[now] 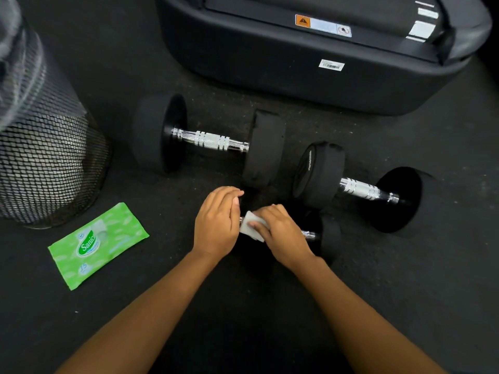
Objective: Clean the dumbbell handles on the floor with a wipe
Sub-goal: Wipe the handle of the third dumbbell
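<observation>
Three black dumbbells with chrome handles lie on the dark floor. The nearest, small dumbbell is mostly hidden under my hands. My right hand presses a white wipe around its handle. My left hand rests over its left weight, holding it steady. A large dumbbell lies behind, to the left. A medium dumbbell lies to the right, its handle bare.
A green pack of wipes lies flat on the floor to the left. A black mesh bin stands at far left. The black base of a gym machine fills the back.
</observation>
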Demonstrator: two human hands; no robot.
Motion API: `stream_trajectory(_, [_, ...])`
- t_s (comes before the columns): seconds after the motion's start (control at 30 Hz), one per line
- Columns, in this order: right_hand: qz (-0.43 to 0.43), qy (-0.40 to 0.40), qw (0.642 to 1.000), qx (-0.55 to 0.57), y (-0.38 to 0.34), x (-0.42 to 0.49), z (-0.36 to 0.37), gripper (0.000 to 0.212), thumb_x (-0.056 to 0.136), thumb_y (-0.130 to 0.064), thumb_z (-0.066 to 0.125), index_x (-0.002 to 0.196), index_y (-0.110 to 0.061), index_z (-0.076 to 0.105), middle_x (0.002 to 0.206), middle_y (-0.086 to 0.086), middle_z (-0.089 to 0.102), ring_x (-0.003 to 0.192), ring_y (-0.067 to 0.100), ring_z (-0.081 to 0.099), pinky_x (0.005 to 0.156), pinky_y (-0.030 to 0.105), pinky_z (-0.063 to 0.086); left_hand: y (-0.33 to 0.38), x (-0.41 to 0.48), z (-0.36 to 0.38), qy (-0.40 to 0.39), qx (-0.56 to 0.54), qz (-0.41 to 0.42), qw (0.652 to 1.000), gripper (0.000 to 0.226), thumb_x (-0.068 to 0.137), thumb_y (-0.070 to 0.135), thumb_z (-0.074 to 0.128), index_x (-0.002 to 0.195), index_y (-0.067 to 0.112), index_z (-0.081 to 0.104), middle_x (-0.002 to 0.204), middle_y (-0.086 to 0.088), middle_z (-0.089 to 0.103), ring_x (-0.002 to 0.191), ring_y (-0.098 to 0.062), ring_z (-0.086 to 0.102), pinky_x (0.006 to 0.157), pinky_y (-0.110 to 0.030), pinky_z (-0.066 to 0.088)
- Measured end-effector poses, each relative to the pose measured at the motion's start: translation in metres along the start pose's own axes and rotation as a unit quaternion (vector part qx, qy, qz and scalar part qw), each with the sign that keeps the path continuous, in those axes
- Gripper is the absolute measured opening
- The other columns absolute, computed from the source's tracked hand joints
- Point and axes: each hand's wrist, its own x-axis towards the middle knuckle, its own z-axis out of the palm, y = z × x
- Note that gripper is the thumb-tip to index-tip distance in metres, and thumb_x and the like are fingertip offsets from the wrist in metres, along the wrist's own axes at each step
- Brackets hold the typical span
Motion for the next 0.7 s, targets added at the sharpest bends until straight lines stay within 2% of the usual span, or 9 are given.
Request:
stream_trajectory(0.07, [-0.012, -0.022, 1.000, -0.007, -0.005, 0.005, 0.000, 0.033, 0.096, -0.025, 0.047, 0.123, -0.008, 0.056, 0.119, 0.005, 0.059, 0.111, 0.017, 0.046, 0.099, 0.029, 0.037, 0.000, 0.000, 0.000, 0.000, 0.002, 0.000, 1.000, 0.041, 0.096, 0.021, 0.030, 0.108, 0.005, 0.065, 0.109, -0.006, 0.065, 0.109, -0.018, 0.055, 0.099, -0.025, 0.037])
stream_trajectory(0.13, [-0.042, -0.013, 0.998, -0.033, -0.008, -0.004, 0.006, 0.036, 0.094, -0.015, 0.051, 0.129, -0.007, 0.051, 0.125, 0.007, 0.057, 0.116, 0.020, 0.048, 0.110, 0.035, 0.031, 0.001, -0.001, -0.001, -0.001, 0.001, -0.001, 1.000, 0.041, 0.096, 0.021, 0.030, 0.108, 0.005, 0.065, 0.109, -0.006, 0.065, 0.109, -0.018, 0.055, 0.099, -0.023, 0.036])
stream_trajectory(0.2, [-0.058, 0.009, 0.997, -0.055, -0.007, -0.021, 0.011, 0.046, 0.085, -0.003, 0.059, 0.131, -0.005, 0.049, 0.128, 0.010, 0.056, 0.119, 0.022, 0.050, 0.113, 0.036, 0.024, 0.002, -0.001, -0.002, -0.002, 0.001, -0.004, 1.000, 0.041, 0.096, 0.022, 0.030, 0.108, 0.005, 0.065, 0.109, -0.006, 0.065, 0.109, -0.018, 0.056, 0.099, -0.023, 0.035])
stream_trajectory(0.27, [-0.049, 0.033, 0.997, -0.040, -0.001, -0.030, 0.012, 0.051, 0.080, 0.002, 0.063, 0.129, -0.005, 0.049, 0.130, 0.010, 0.055, 0.121, 0.020, 0.049, 0.113, 0.036, 0.023, 0.003, 0.000, -0.001, 0.000, 0.003, -0.005, 1.000, 0.041, 0.096, 0.022, 0.030, 0.108, 0.005, 0.065, 0.109, -0.006, 0.065, 0.109, -0.017, 0.055, 0.099, -0.023, 0.035])
stream_trajectory(0.33, [-0.040, 0.056, 0.998, -0.010, 0.002, -0.030, 0.009, 0.043, 0.084, 0.000, 0.060, 0.126, -0.006, 0.051, 0.127, 0.008, 0.057, 0.120, 0.016, 0.050, 0.114, 0.035, 0.023, 0.002, 0.000, -0.001, 0.001, 0.002, -0.005, 1.000, 0.040, 0.096, 0.021, 0.031, 0.107, 0.005, 0.065, 0.109, -0.006, 0.065, 0.109, -0.015, 0.053, 0.099, -0.021, 0.034])
stream_trajectory(0.47, [-0.018, 0.038, 0.999, 0.005, -0.005, -0.016, 0.009, 0.030, 0.092, -0.009, 0.050, 0.122, -0.008, 0.055, 0.119, 0.004, 0.062, 0.115, 0.013, 0.053, 0.114, 0.025, 0.015, 0.001, 0.000, -0.001, 0.002, 0.000, -0.005, 1.000, 0.040, 0.096, 0.021, 0.030, 0.107, 0.005, 0.065, 0.108, -0.006, 0.065, 0.108, -0.015, 0.053, 0.099, -0.021, 0.034])
stream_trajectory(0.6, [-0.023, 0.033, 0.998, -0.043, -0.017, -0.008, 0.017, 0.031, 0.087, -0.008, 0.051, 0.117, -0.004, 0.059, 0.112, 0.010, 0.066, 0.106, 0.021, 0.060, 0.111, 0.031, 0.024, 0.003, 0.000, -0.002, -0.004, 0.001, -0.006, 1.000, 0.041, 0.096, 0.021, 0.030, 0.108, 0.005, 0.065, 0.108, -0.006, 0.065, 0.108, -0.017, 0.055, 0.099, -0.021, 0.034])
stream_trajectory(0.7, [-0.040, 0.063, 0.996, -0.041, -0.008, -0.016, 0.016, 0.029, 0.086, -0.007, 0.057, 0.115, -0.006, 0.060, 0.111, 0.007, 0.065, 0.106, 0.017, 0.058, 0.112, 0.030, 0.025, 0.004, 0.000, -0.003, -0.004, -0.002, -0.008, 1.000, 0.040, 0.095, 0.021, 0.030, 0.107, 0.005, 0.065, 0.108, -0.006, 0.065, 0.108, -0.018, 0.056, 0.098, -0.021, 0.034])
